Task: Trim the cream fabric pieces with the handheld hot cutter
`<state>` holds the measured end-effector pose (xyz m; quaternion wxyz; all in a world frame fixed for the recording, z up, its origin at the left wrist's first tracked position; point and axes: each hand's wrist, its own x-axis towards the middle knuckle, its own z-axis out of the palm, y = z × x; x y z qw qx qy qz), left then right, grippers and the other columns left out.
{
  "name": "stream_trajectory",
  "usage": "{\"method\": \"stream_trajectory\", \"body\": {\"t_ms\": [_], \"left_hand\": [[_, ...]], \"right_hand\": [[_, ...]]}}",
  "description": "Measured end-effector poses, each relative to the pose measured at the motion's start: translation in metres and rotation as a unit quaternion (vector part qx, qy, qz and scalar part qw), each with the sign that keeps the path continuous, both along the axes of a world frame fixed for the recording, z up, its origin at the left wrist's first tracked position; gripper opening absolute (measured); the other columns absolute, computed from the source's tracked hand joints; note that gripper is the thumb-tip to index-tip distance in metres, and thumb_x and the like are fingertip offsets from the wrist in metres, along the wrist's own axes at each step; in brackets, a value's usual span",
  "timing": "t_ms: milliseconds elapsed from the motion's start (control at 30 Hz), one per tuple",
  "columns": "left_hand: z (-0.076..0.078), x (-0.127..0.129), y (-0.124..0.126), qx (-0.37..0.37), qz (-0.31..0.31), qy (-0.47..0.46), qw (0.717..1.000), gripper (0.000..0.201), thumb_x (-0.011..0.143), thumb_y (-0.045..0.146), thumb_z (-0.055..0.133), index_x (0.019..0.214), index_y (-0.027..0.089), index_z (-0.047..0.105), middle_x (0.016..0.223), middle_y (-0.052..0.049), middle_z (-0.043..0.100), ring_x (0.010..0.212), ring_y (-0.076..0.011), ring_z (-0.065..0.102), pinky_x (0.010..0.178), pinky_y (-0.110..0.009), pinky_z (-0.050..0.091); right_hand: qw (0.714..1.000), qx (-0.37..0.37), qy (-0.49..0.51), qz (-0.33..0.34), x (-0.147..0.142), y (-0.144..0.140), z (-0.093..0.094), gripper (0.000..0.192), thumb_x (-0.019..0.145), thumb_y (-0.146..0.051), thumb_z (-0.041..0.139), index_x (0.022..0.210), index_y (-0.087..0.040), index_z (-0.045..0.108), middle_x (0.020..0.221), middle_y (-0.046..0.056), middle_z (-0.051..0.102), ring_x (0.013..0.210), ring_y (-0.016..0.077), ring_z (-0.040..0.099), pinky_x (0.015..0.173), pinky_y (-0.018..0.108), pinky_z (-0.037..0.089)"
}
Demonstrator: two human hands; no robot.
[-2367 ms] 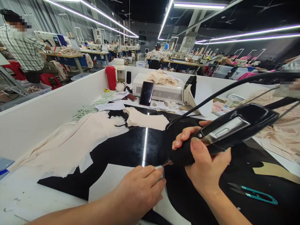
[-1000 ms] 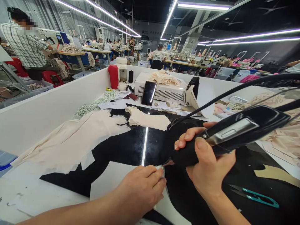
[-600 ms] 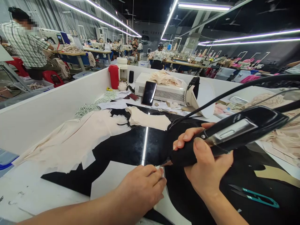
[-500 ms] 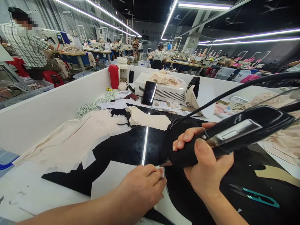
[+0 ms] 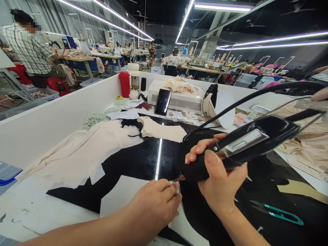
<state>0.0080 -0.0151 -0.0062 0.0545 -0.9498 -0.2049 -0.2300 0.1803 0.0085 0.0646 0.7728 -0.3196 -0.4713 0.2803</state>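
My right hand is wrapped around a black corded hand tool with a silver panel on its side. Its narrow copper-coloured tip points left and reaches close to the fingertips of my left hand. The left fingers are closed together over the edge of a white sheet on the black work surface; a small pale bit shows at their tips, too hidden to name. Right of my right hand lie teal thread snips. Further up rests a stack of cream fabric pieces.
Cream fabric spreads over the left side. At the back stand a phone, a vented white box and a red tumbler. A tan cut piece lies right. Another person's fingers show at the right edge.
My right hand and the tool have shifted slightly left, tip nearer my left fingertips. Another person's fingers now show at the right edge. My left hand has hardly moved.
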Motion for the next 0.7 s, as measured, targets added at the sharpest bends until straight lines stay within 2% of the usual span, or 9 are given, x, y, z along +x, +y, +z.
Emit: {"method": "stream_trajectory", "body": {"t_ms": [133,267,400,533,633,700], "left_hand": [[0.003,-0.005,0.007,-0.009,-0.012,0.006,1.0,0.02,0.114,0.029,0.067,0.123,0.012,0.074,0.132,-0.008,0.08,0.111,-0.0209,0.073,0.093,-0.033,0.058],[0.006,-0.017,0.024,-0.019,0.024,0.026,0.999,0.02,0.114,0.03,0.068,0.127,0.016,0.072,0.138,-0.009,0.078,0.111,-0.0237,0.074,0.085,-0.037,0.06],[0.012,-0.021,0.031,0.021,0.054,-0.002,0.998,0.017,0.115,0.025,0.064,0.127,0.014,0.072,0.139,-0.011,0.078,0.117,-0.0268,0.074,0.093,-0.04,0.06],[0.017,-0.013,0.018,0.016,-0.007,-0.078,0.997,0.019,0.12,0.023,0.054,0.125,0.014,0.071,0.131,-0.007,0.08,0.118,-0.0233,0.072,0.101,-0.037,0.057],[0.016,-0.006,0.008,-0.034,-0.07,-0.076,0.994,0.017,0.118,0.03,0.061,0.125,0.016,0.069,0.121,-0.005,0.079,0.111,-0.0221,0.072,0.097,-0.035,0.057],[0.015,-0.004,0.004,-0.059,-0.09,-0.049,0.993,0.022,0.115,0.034,0.068,0.128,0.017,0.068,0.119,-0.005,0.078,0.108,-0.0229,0.071,0.095,-0.036,0.057]], "right_hand": [[1.0,0.001,-0.007,-0.022,0.005,0.0,0.009,0.041,0.087,-0.035,0.097,0.116,-0.029,0.068,0.082,-0.007,0.075,0.061,0.015,0.071,0.058,0.032,0.065],[0.998,0.007,-0.034,-0.05,0.014,-0.009,0.022,0.054,0.076,-0.037,0.105,0.117,-0.03,0.07,0.082,-0.006,0.077,0.062,0.0167,0.071,0.056,0.032,0.064],[0.997,-0.011,-0.018,-0.076,0.024,-0.026,0.026,0.047,0.08,-0.031,0.102,0.116,-0.03,0.071,0.08,-0.007,0.075,0.061,0.0161,0.069,0.057,0.031,0.065],[0.998,-0.012,-0.007,-0.059,0.029,-0.041,0.023,0.042,0.082,-0.03,0.1,0.114,-0.029,0.073,0.08,-0.007,0.075,0.061,0.016,0.069,0.056,0.029,0.065],[0.999,-0.002,-0.009,-0.05,0.029,-0.046,0.02,0.043,0.083,-0.029,0.099,0.117,-0.029,0.073,0.081,-0.006,0.076,0.061,0.016,0.07,0.055,0.029,0.065],[0.999,0.0,-0.014,-0.043,0.029,-0.047,0.018,0.042,0.085,-0.03,0.098,0.118,-0.029,0.072,0.082,-0.006,0.075,0.061,0.0159,0.07,0.056,0.03,0.065]]}}
